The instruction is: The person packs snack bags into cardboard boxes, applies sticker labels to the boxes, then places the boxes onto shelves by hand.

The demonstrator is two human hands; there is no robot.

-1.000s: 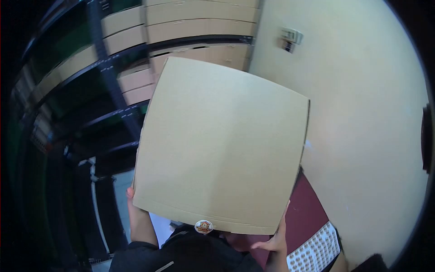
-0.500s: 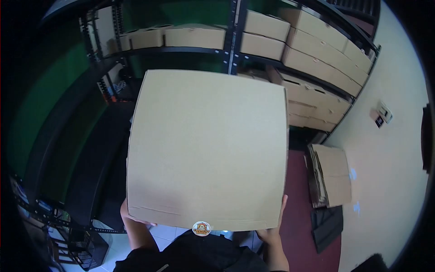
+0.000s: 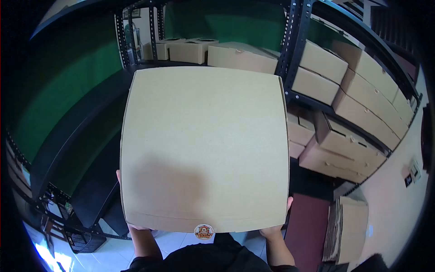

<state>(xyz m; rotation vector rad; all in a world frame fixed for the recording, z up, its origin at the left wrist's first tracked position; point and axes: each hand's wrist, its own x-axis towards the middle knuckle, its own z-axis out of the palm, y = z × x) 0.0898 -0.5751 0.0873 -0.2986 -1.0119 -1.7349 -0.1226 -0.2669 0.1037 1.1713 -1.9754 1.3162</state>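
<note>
A large flat cardboard box (image 3: 206, 136) fills the middle of the head view, its lid facing me. A round sticker (image 3: 204, 231) sits at its near edge. My left hand (image 3: 133, 226) grips the near left corner, most of its fingers hidden beneath the box, with a fingertip showing at the left side. At the near right corner my right hand (image 3: 272, 231) is closed on the same box, its other fingers under it and a fingertip at the right side. The box is held up between both hands in front of my chest.
Black metal shelves (image 3: 86, 118) curve round the left and front. Stacked cardboard boxes (image 3: 371, 97) fill the right shelves; more boxes (image 3: 240, 59) stand on the shelf ahead. Folded cardboard (image 3: 351, 231) leans by the right wall. A black basket (image 3: 84, 240) is at lower left.
The view has turned left and shifted nearer the shelves, so the shelf boxes, wall and folded cardboard now appear farther right. Both hands still hold the box.
</note>
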